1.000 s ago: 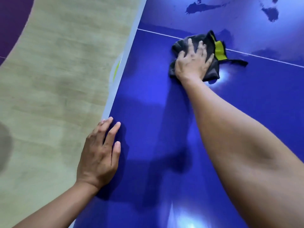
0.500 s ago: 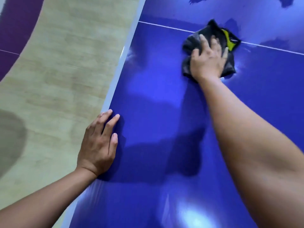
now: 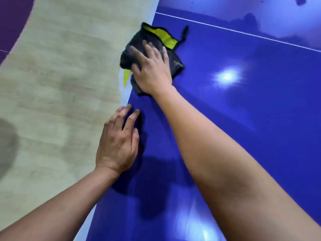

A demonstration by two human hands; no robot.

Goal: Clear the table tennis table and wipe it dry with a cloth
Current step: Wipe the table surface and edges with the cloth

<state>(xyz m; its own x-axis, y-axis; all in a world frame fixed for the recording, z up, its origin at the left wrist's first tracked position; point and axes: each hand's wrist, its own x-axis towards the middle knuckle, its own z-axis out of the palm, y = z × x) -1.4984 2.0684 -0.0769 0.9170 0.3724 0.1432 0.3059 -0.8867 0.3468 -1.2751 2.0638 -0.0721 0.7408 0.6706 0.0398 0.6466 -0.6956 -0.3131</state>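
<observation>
The blue table tennis table [image 3: 243, 119] fills the right of the view, its white-edged left side running down the middle. A dark grey cloth [image 3: 139, 40] with a yellow patch lies bunched at that left edge, partly hanging over it. My right hand [image 3: 152, 68] presses flat on the cloth with fingers spread. My left hand [image 3: 118, 141] rests flat on the table at the edge, nearer to me, fingers straight.
A white line [image 3: 243, 33] crosses the table beyond the cloth. Dark wet patches [image 3: 250, 18] show on the far part of the surface. Pale wooden floor [image 3: 60, 84] with a purple area lies to the left of the table.
My right hand has slid the cloth leftward from near the white line to the table's left edge. My left hand stays on the table edge.
</observation>
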